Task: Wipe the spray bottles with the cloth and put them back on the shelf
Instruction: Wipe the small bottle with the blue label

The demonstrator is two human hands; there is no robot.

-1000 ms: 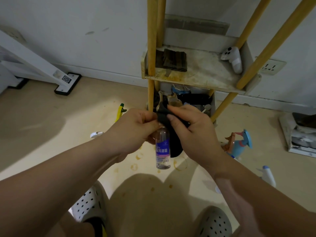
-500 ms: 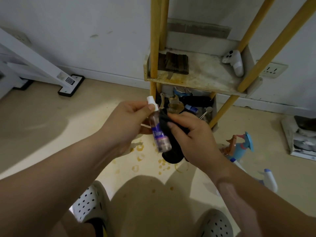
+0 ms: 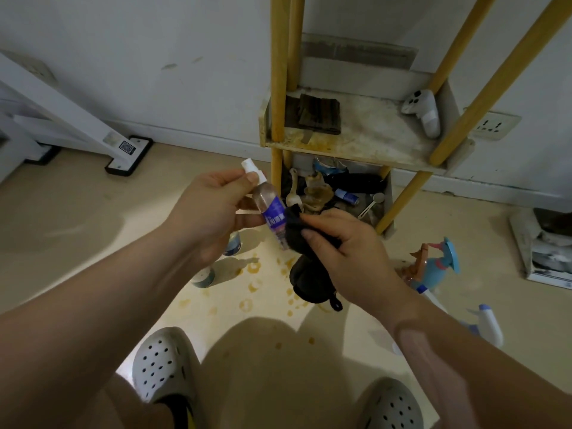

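My left hand (image 3: 213, 209) pinches the neck of a small clear spray bottle (image 3: 266, 202) with a white nozzle and a purple label, tilted with the nozzle up and left. My right hand (image 3: 346, 252) grips a black cloth (image 3: 305, 261) wrapped round the bottle's lower end; the cloth's loose part hangs below. The wooden shelf (image 3: 365, 140) with yellow posts stands just behind. Two more bottles (image 3: 233, 243) stand on the floor under my left hand, partly hidden. A blue spray bottle (image 3: 439, 267) and a white one (image 3: 489, 323) lie on the floor to the right.
A white game controller (image 3: 424, 111) and a dark folded cloth (image 3: 315, 114) lie on the shelf board. The lower shelf level holds clutter (image 3: 334, 190). A white stand base (image 3: 128, 154) is at the left wall, papers (image 3: 548, 252) at the right. My shoes (image 3: 164, 363) are below.
The bottle has tilted from upright to nozzle up-left, and the nozzle is now uncovered. The cloth has slid from the top of the bottle down to its lower end.
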